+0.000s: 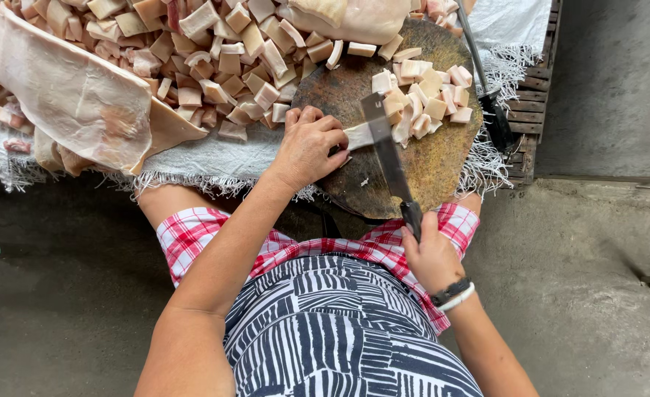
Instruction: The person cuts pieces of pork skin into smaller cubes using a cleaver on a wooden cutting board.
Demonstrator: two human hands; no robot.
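My left hand (pixel 309 145) presses a pale strip of pork skin (pixel 357 135) flat on a round dark wooden chopping block (pixel 428 165). My right hand (pixel 431 254) grips the dark handle of a cleaver (pixel 385 143), whose blade rests across the strip right beside my left fingers. A small heap of cut cubes (pixel 424 99) lies on the block just beyond the blade.
A large pile of cut pieces (pixel 215 51) covers a white fringed cloth (pixel 215 158) at the upper left, with a big uncut slab of skin (pixel 75 95) beside it. A second knife (pixel 487 95) lies at the block's right edge on a wooden pallet (pixel 531 110). Grey concrete floor surrounds.
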